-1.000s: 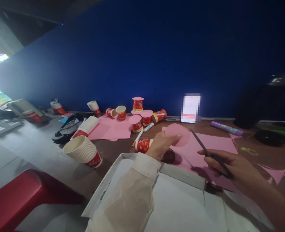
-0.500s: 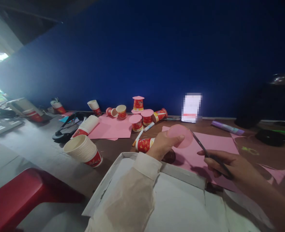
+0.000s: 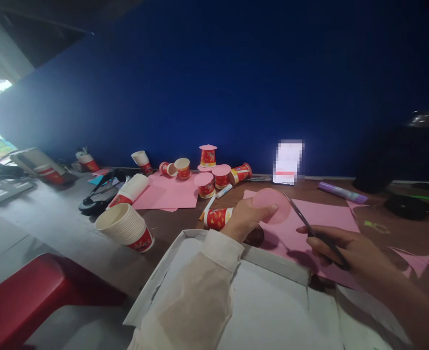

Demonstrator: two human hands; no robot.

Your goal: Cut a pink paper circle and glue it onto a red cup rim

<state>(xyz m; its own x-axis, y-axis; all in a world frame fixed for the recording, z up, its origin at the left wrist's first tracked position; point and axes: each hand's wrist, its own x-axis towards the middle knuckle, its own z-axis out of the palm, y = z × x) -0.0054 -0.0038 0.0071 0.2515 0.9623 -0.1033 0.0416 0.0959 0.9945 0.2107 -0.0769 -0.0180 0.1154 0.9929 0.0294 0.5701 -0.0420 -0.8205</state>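
Between the thumb and fingers of my left hand [image 3: 248, 217] is a round pink paper disc [image 3: 271, 205], held above a pink sheet [image 3: 319, 216]. Dark scissors [image 3: 311, 232] are gripped in my right hand [image 3: 340, 248], their tips at the disc's right edge. A red patterned cup [image 3: 217, 218] lies on its side just left of my left wrist. Part of a dark round object [image 3: 255, 235] shows under my left hand.
Several red cups with pink discs [image 3: 221, 176] stand behind, near a glue stick [image 3: 224, 191]. A tall stack of paper cups [image 3: 127, 226], a phone [image 3: 288, 163], a purple tube [image 3: 342, 192], paper scraps [image 3: 414, 262], a white box [image 3: 272, 301] and a red stool [image 3: 50, 296] surround the hands.
The scissors' tips have shifted very slightly at the disc's edge. Both hands keep their hold and nearly the same place.
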